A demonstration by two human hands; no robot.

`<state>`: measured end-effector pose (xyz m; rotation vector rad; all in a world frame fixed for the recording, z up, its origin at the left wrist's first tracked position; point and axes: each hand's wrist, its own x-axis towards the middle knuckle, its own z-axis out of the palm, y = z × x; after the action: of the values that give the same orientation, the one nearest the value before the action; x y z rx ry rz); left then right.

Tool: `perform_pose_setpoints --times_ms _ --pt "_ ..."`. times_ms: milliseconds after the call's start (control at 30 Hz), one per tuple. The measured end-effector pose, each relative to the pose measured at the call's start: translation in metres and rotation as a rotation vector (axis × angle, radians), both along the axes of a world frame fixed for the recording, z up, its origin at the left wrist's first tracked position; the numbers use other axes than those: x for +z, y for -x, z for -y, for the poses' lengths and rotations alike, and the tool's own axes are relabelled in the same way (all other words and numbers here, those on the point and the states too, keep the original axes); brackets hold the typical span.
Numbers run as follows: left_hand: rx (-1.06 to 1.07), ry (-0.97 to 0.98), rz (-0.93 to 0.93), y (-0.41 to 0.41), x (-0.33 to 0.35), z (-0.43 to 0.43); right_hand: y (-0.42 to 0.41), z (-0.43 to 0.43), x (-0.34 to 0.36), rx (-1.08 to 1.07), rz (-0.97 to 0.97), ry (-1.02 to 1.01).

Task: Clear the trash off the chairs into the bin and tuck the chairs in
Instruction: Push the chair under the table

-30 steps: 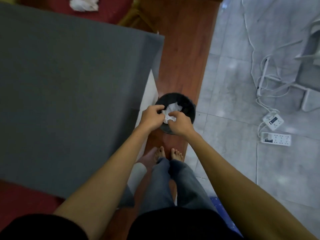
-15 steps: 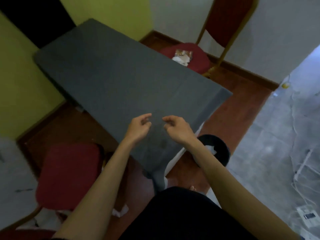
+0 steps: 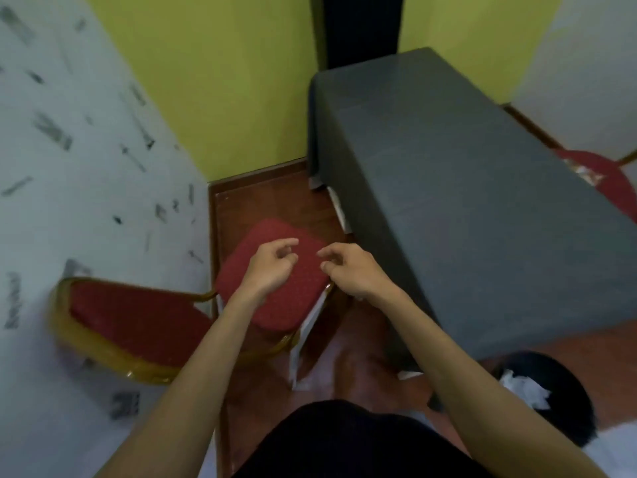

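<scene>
A red chair (image 3: 275,305) with a gold frame stands left of the grey-covered table (image 3: 465,219), its seat bare and its backrest (image 3: 131,322) toward the wall. My left hand (image 3: 272,267) and my right hand (image 3: 348,270) hover over the seat, fingers loosely curled and apart, holding nothing. The black bin (image 3: 558,395) sits at the lower right by the table's end, with white crumpled paper (image 3: 527,391) in it. A second red chair (image 3: 599,177) shows past the table's far right side, with a scrap of trash (image 3: 586,174) on its seat.
A white marbled wall (image 3: 69,167) runs close along the left behind the chair. Yellow walls (image 3: 224,81) close off the far corner. Brown wooden floor (image 3: 275,194) lies between chair, wall and table.
My view has swung left from the bin to the near chair. The hands let the paper go into the bin and now hang empty over the chair seat.
</scene>
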<state>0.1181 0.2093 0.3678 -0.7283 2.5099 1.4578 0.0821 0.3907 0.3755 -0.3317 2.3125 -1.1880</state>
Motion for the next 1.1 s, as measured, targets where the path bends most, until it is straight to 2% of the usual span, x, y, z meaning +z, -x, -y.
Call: perform_pose_setpoints --times_ms 167,467,600,833,933,1000,1100 --pt "0.2 0.018 -0.006 -0.042 0.006 0.055 -0.017 0.067 0.001 0.238 -0.021 -0.061" --pt "0.526 -0.017 -0.023 -0.132 0.022 0.106 -0.049 0.151 -0.008 0.632 -0.073 -0.118" --pt "0.629 -0.03 -0.103 -0.164 0.044 0.126 -0.076 0.183 -0.013 0.766 -0.027 -0.12" --pt "0.773 0.266 -0.113 -0.19 0.044 0.185 -0.114 0.246 -0.01 0.865 -0.028 -0.138" --pt "0.8 0.305 -0.066 -0.197 0.038 0.209 -0.13 0.272 -0.012 0.823 -0.017 -0.124" --pt "0.78 0.237 -0.044 -0.2 0.03 0.228 -0.142 0.289 -0.016 0.794 -0.008 -0.131" --pt "0.772 -0.046 0.012 -0.199 0.017 0.253 -0.157 0.308 -0.026 0.746 -0.028 -0.171"
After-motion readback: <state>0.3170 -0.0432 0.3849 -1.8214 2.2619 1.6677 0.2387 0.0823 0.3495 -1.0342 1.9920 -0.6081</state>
